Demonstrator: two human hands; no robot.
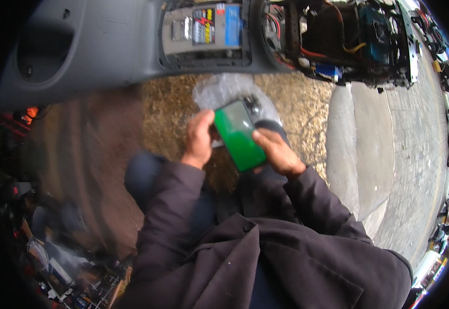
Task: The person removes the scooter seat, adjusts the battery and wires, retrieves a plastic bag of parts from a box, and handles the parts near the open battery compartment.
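Green-screened phone (239, 135) held tilted over the person's lap, between both hands; left hand (199, 139) curls its grip round the phone's left edge, right hand (277, 152) pinches its right edge with fingers on the screen. Just behind it a crumpled clear plastic bag (223, 88) lies on gravel ground (301, 103). Grey scooter body panel (106, 41) with an open battery bay (206, 28) sits further out; concrete kerb (345, 139) to the right.
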